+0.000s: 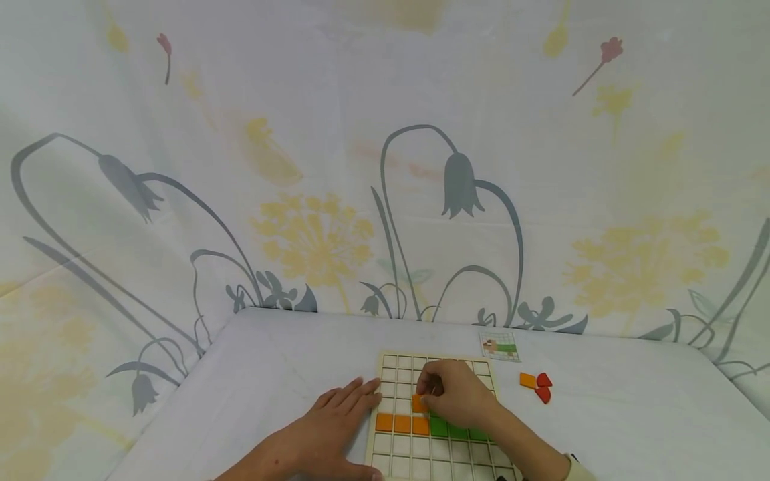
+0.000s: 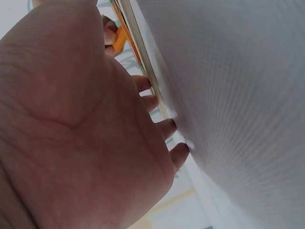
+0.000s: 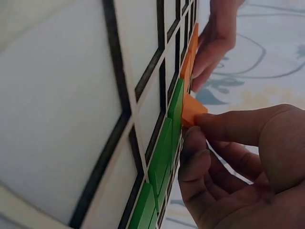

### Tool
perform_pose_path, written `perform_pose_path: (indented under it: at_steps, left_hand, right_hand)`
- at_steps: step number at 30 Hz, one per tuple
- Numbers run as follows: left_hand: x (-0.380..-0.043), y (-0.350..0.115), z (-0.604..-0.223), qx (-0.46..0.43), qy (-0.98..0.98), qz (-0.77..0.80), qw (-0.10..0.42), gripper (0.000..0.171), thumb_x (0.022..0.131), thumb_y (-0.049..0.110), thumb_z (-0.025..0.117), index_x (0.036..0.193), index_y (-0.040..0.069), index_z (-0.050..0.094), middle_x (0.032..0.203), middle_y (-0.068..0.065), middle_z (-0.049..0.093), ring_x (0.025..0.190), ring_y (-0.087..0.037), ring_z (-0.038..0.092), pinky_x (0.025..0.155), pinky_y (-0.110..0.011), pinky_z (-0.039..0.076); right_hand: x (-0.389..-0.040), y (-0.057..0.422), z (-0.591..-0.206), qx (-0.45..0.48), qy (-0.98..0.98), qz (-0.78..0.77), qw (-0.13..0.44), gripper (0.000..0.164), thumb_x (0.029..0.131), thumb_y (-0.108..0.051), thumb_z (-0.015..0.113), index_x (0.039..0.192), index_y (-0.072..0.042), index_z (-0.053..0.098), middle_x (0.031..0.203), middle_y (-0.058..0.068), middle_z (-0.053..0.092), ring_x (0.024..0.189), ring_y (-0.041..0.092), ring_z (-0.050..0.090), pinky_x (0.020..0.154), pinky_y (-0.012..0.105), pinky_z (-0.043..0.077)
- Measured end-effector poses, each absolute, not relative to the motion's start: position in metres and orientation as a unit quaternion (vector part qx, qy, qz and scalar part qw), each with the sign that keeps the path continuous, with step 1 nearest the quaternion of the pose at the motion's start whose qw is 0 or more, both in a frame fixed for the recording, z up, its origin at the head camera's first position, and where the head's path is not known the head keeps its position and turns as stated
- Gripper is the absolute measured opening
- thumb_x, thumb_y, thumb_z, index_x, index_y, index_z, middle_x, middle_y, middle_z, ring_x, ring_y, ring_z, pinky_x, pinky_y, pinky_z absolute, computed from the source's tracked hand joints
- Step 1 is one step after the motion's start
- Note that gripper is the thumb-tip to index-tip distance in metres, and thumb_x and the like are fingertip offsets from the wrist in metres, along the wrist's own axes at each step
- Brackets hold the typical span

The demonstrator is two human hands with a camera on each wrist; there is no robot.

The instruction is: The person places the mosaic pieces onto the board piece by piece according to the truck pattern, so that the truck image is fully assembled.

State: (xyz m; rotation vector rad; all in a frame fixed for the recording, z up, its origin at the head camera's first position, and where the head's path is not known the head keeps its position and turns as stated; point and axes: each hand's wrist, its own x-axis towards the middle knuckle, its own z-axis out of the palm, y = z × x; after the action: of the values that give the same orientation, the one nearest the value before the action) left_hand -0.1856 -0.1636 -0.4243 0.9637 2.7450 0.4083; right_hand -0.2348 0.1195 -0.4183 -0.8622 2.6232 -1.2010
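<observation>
A wooden grid board (image 1: pixel 421 447) lies on the white surface. One row holds several orange square tiles (image 1: pixel 402 423) on its left and green tiles (image 1: pixel 458 432) further right. Between thumb and fingertips, my right hand (image 1: pixel 460 394) pinches another orange tile (image 3: pixel 193 109), which appears tilted at the grid, just above the row's third orange tile. My left hand (image 1: pixel 325 434) rests beside the board with its fingers extended, fingertips right at the left edge. In the left wrist view the palm of the left hand (image 2: pixel 90 119) fills much of the picture.
Right of the board lie a loose orange tile (image 1: pixel 527 380) and two red rounded pieces (image 1: pixel 544 380). Behind it is a small card (image 1: pixel 499 347) with a gridded, coloured picture. A flower-patterned white curtain (image 1: pixel 337 147) rises at the back of the surface.
</observation>
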Motion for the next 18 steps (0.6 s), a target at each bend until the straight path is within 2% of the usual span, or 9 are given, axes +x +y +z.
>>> perform_pose_path:
  at_steps: [7, 14, 17, 18]
  left_hand:
    - [-0.186, -0.164, -0.424, 0.316, 0.932, 0.136, 0.113, 0.111, 0.086, 0.08, 0.067, 0.168, 0.016, 0.029, 0.178, 0.001, 0.015, 0.164, -0.029, 0.017, 0.125, -0.058, 0.026]
    - [-0.185, -0.164, -0.424, 0.312, 0.934, 0.134, 0.115, 0.112, 0.085, 0.081, 0.067, 0.168, 0.016, 0.029, 0.178, 0.001, 0.015, 0.163, -0.029, 0.017, 0.125, -0.059, 0.027]
    - [-0.185, -0.163, -0.425, 0.313, 0.933, 0.133, 0.114, 0.112, 0.085, 0.081, 0.067, 0.168, 0.017, 0.029, 0.178, 0.001, 0.015, 0.164, -0.029, 0.017, 0.125, -0.058, 0.027]
    - [-0.185, -0.163, -0.425, 0.314, 0.933, 0.133, 0.114, 0.112, 0.085, 0.081, 0.067, 0.168, 0.017, 0.029, 0.178, 0.001, 0.015, 0.164, -0.029, 0.017, 0.125, -0.058, 0.027]
  right_hand:
    - [-0.23, 0.119, -0.415, -0.27, 0.88, -0.384, 0.067, 0.01, 0.093, -0.003, 0.078, 0.089, -0.012, 0.076, 0.08, -0.005, 0.065, 0.066, 0.01, 0.058, 0.06, 0.027, 0.05]
    - [-0.232, 0.132, -0.411, -0.273, 0.882, -0.383, 0.039, 0.009, 0.096, -0.004, 0.077, 0.095, -0.012, 0.081, 0.091, -0.004, 0.071, 0.07, 0.008, 0.059, 0.061, 0.025, 0.051]
    - [-0.235, 0.144, -0.407, -0.268, 0.886, -0.377, 0.025, 0.007, 0.096, -0.005, 0.077, 0.097, -0.011, 0.081, 0.093, -0.004, 0.071, 0.071, 0.007, 0.06, 0.063, 0.028, 0.054]
    - [-0.236, 0.149, -0.406, -0.264, 0.891, -0.37, 0.018, 0.007, 0.096, -0.005, 0.077, 0.097, -0.011, 0.08, 0.093, -0.005, 0.071, 0.07, 0.006, 0.06, 0.068, 0.031, 0.055]
